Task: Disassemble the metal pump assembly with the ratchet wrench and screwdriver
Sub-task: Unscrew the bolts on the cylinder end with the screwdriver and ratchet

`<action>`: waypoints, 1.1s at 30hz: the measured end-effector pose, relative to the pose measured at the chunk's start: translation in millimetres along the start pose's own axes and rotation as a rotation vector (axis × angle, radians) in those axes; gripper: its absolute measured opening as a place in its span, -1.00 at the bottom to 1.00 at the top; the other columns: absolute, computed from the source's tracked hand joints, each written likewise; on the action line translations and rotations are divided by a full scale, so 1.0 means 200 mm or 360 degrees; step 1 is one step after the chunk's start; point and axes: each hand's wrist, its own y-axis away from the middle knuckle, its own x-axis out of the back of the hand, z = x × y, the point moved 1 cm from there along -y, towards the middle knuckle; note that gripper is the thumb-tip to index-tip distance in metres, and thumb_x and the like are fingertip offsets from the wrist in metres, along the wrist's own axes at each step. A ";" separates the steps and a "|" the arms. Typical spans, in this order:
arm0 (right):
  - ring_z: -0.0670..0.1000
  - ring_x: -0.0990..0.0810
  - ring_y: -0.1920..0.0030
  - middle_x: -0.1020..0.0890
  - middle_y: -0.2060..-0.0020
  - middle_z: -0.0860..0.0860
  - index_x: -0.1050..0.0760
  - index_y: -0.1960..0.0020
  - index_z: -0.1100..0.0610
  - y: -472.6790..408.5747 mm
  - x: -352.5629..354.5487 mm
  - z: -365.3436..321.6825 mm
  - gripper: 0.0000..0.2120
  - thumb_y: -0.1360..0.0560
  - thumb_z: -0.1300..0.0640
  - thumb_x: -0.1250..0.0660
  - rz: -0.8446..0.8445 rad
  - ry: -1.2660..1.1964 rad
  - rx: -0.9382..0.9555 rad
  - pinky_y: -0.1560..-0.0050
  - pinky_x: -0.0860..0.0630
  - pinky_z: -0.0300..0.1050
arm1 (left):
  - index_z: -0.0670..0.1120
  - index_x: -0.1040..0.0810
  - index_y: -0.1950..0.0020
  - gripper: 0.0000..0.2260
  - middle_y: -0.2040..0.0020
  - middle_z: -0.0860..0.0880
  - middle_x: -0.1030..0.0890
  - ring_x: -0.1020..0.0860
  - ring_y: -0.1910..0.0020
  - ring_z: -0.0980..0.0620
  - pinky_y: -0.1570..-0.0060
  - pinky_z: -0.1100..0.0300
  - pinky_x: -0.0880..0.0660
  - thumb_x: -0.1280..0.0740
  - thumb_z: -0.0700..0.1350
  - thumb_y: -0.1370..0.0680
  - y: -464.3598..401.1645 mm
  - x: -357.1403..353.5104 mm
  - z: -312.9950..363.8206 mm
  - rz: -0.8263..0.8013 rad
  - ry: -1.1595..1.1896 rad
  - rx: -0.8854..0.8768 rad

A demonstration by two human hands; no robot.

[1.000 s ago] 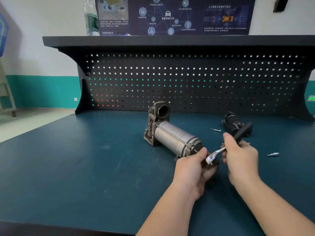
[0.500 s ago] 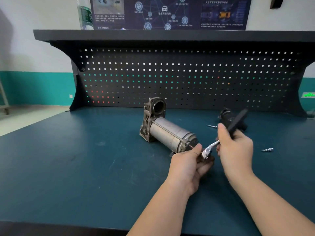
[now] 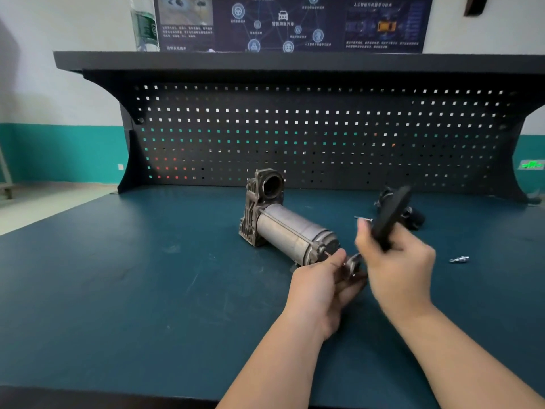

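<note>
At the near end of the pump (image 3: 290, 231) lying on the table (image 3: 147, 276), the right hand (image 3: 396, 270), gripping the wrench (image 3: 389, 216), has swung its handle upward; the left hand (image 3: 320, 286) still pinches the wrench head, so the bolt is probably loosening.

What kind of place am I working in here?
Likely a training workshop: a workbench backed by a black pegboard, a technical poster on the wall, and a pump assembly being dismantled.

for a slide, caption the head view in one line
Right hand swings the ratchet wrench while left hand steadies its head at the metal pump assembly.
</note>
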 end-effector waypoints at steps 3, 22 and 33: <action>-0.06 -0.34 0.45 -0.37 0.59 -0.04 -0.43 0.42 0.08 0.01 -0.02 -0.02 -0.68 -0.43 -0.04 -0.34 -0.0106 -0.0011 0.0185 0.42 -0.25 -0.35 | -0.31 -0.60 -0.01 -0.83 0.17 -0.18 -0.68 -0.67 0.30 -0.01 0.38 0.22 -0.57 -0.41 -0.23 -0.48 0.01 0.00 0.01 -0.0027 -0.0006 -0.0028; -0.12 -0.33 0.63 -0.39 0.67 -0.08 -0.42 0.39 0.10 -0.05 -0.02 0.09 -0.67 -0.50 0.04 -0.35 0.0105 -0.0492 -0.1297 0.53 -0.30 -0.24 | -0.32 -0.54 0.05 -0.90 0.18 -0.23 -0.62 -0.62 0.21 -0.14 0.33 0.12 -0.62 -0.34 -0.27 -0.53 0.01 -0.01 0.01 0.0037 -0.0005 -0.0013; -0.08 -0.35 0.58 -0.40 0.68 -0.08 -0.44 0.41 0.08 -0.03 -0.02 0.09 -0.67 -0.50 0.02 -0.35 0.0064 -0.0426 -0.1238 0.51 -0.31 -0.22 | -0.31 -0.54 0.04 -0.90 0.18 -0.22 -0.63 -0.64 0.29 -0.09 0.33 0.13 -0.61 -0.35 -0.27 -0.52 0.01 0.00 0.01 0.0025 0.0003 0.0002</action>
